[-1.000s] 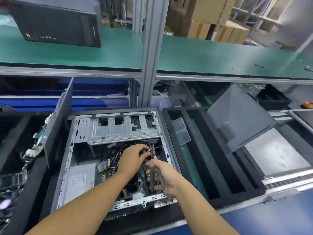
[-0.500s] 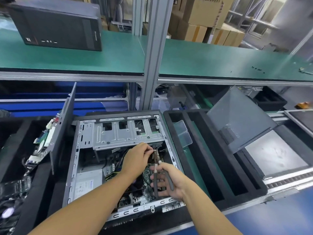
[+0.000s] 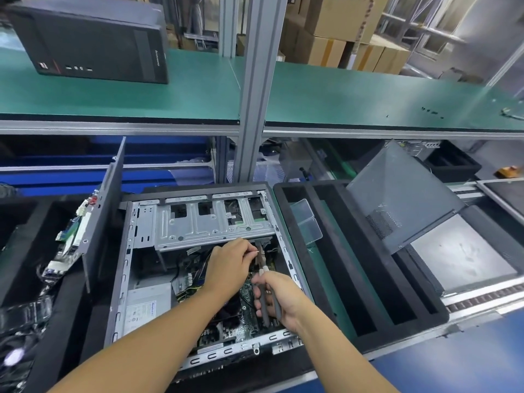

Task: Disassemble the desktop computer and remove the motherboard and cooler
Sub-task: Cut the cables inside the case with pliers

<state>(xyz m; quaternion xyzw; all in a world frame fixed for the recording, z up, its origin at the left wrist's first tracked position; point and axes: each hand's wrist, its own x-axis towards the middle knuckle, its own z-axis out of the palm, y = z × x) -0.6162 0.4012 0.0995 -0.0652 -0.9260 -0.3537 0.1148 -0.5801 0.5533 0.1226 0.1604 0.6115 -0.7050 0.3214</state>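
Your left hand [image 3: 229, 266] has crept up under the metal drive cage [image 3: 204, 225] and pinches something thin, maybe a wire, to hold it tight. Your right hand [image 3: 280, 302] squeezes the pliers [image 3: 260, 258], tips right beside it, likely to snip. Below both hands, the motherboard [image 3: 246, 289] lies inside the open case [image 3: 226, 353].

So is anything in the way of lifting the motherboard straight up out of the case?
Yes. The drive cage seems to overhang the far end of the motherboard, cables lie over it, and the left hand and the right hand, holding pliers, are above it.
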